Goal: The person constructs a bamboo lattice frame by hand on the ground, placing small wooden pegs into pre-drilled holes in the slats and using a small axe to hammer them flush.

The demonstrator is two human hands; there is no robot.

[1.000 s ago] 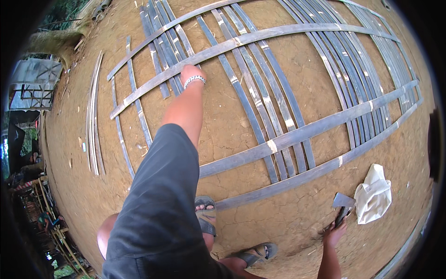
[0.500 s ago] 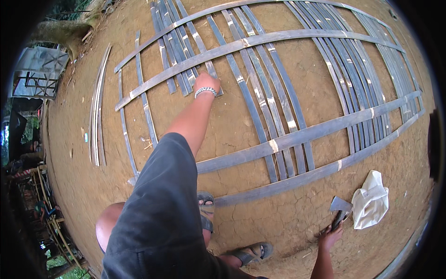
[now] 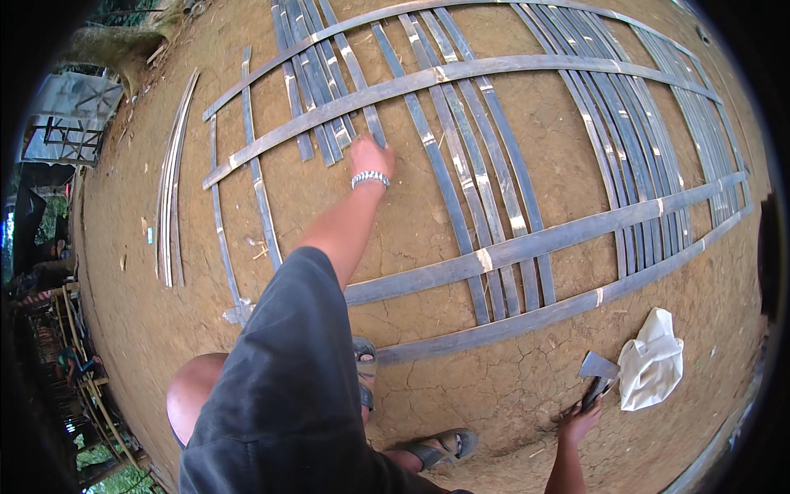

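My left hand [image 3: 372, 158], with a chain bracelet at the wrist, reaches far forward and closes around the near end of a dark bamboo slat [image 3: 362, 82]. That slat runs under a long crosswise strip [image 3: 329, 111], and its tip is hidden by my fingers. Several similar slats [image 3: 309, 70] lie just left of it. Low on the right, my right hand [image 3: 580, 421] grips the dark handle of a hatchet [image 3: 599, 365], its grey blade pointing away from me beside a white cloth bag [image 3: 652, 362].
Crossed bamboo strips form a large lattice on cracked brown soil. More slats [image 3: 485, 165] stand grouped at its middle and right. A loose bundle of thin strips [image 3: 174, 181] lies to the left. My sandalled feet [image 3: 444, 447] are close to the lattice's near strip [image 3: 494, 332].
My left hand has shifted slightly nearer and now covers the slat's end, which showed beyond it before. The right hand still holds the hatchet, nearly in place.
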